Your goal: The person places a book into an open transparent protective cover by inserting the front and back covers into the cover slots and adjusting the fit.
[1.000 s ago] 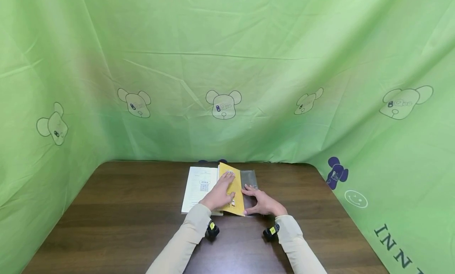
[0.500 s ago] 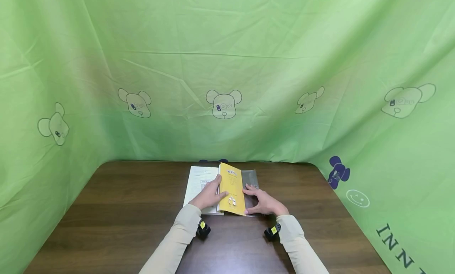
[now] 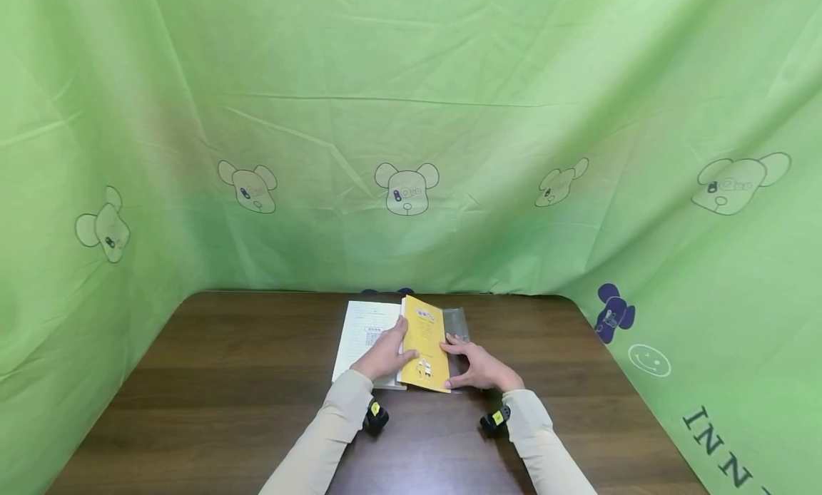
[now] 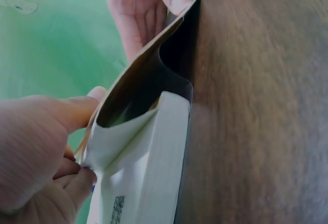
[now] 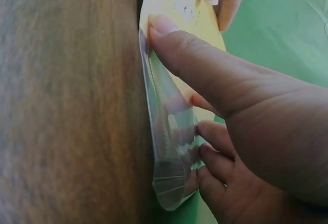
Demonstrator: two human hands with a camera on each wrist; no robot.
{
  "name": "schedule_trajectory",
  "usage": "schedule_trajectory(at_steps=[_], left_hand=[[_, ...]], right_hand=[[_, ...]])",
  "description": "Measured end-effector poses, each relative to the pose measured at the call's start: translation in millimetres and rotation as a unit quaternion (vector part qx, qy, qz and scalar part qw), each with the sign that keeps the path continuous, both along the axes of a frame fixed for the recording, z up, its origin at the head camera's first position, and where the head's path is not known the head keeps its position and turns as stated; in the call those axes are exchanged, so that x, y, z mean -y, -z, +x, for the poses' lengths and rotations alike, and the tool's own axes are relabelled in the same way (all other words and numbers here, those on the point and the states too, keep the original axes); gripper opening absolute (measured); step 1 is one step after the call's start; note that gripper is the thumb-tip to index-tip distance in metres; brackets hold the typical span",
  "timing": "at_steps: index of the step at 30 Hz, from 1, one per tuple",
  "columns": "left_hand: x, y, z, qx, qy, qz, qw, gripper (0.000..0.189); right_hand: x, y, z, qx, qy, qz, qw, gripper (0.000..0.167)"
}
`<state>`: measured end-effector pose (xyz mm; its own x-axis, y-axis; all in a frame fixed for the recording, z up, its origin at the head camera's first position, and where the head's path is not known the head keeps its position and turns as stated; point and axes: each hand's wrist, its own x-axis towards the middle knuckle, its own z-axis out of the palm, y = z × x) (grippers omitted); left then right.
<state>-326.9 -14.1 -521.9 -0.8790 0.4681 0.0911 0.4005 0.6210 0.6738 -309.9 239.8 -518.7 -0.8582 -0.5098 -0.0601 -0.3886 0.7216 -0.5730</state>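
Note:
A book lies open, its white printed page (image 3: 362,334) on the left and its yellow cover (image 3: 425,331) bowed up on the right. My left hand (image 3: 385,351) pinches the left edge of the yellow cover, thumb on top and fingers behind, as the left wrist view shows. Clear plastic, apparently a book jacket (image 5: 169,162), extends past the cover's right edge. Along that edge rests my right hand (image 3: 478,366), thumb pressing at the near corner and fingertips touching farther up, thumb and index spread apart. Dark space shows beneath the bowed cover in the left wrist view.
The book sits toward the back of a brown wooden table (image 3: 257,395). A green curtain (image 3: 411,252) printed with bear heads hangs behind and at both sides. Each wrist wears a small black camera.
My left hand has slid off the middle of the yellow cover to its left edge and grips it there, nudging the cover slightly right. The right hand stays at the right edge.

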Motion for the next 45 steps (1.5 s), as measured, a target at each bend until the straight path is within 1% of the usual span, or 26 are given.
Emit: schedule_trajectory(at_steps=[5, 10, 13, 17, 19, 22, 27, 31, 35, 38, 41, 45], left_hand=[[-2.9, 0.4, -0.4, 0.014, 0.003, 0.005, 0.9999, 0.081], [-1.1, -2.0, -1.6, 0.012, 0.027, 0.004, 0.9996, 0.083], [0.6, -5.6, -2.5, 0.017, 0.043, 0.008, 0.9989, 0.09], [2.5, -10.4, -2.5, 0.026, 0.059, 0.014, 0.9978, 0.106], [3.0, -11.6, -2.3, 0.028, 0.065, 0.014, 0.9974, 0.112], [2.8, -11.4, -1.4, 0.034, 0.07, 0.021, 0.9967, 0.117], [-1.9, -8.4, -1.1, 0.03, 0.063, 0.017, 0.9975, 0.118], [-7.3, -8.3, 0.3, 0.022, 0.045, 0.008, 0.9987, 0.119], [-12.0, -9.4, 2.7, 0.027, 0.026, -0.008, 0.9993, 0.119], [-15.4, -10.8, 5.1, 0.015, 0.014, -0.027, 0.9994, 0.118], [-18.9, -11.7, 7.6, -0.002, 0.009, -0.043, 0.999, 0.118], [-24.3, -9.4, 9.8, -0.023, 0.006, -0.071, 0.9972, 0.119]], right_hand=[[-1, 0.4, 0.3, 0.006, 0.004, 0.0, 1.0, 0.084], [-3, 1.0, 0.3, 0.004, 0.001, 0.006, 1.0, 0.085], [-5, 0.3, -0.4, 0.002, 0.001, 0.003, 1.0, 0.085], [-6, -1.1, -1.1, 0.0, -0.003, -0.005, 1.0, 0.084], [-7, -1.5, -1.1, -0.001, -0.004, -0.005, 1.0, 0.084], [-8, -2.1, -0.5, 0.0, -0.002, -0.003, 1.0, 0.084], [-9, -2.4, 0.3, 0.001, 0.005, -0.001, 1.0, 0.084], [-9, -2.0, -0.2, -0.006, 0.007, 0.003, 1.0, 0.083], [-8, -1.2, 0.3, -0.006, 0.009, 0.009, 0.9999, 0.082], [-7, -0.8, 1.7, -0.005, 0.009, 0.009, 0.9999, 0.082], [-6, -0.3, 3.5, -0.007, 0.007, 0.01, 0.9999, 0.081], [-6, 1.0, 5.4, -0.01, 0.004, 0.013, 0.9999, 0.081]])
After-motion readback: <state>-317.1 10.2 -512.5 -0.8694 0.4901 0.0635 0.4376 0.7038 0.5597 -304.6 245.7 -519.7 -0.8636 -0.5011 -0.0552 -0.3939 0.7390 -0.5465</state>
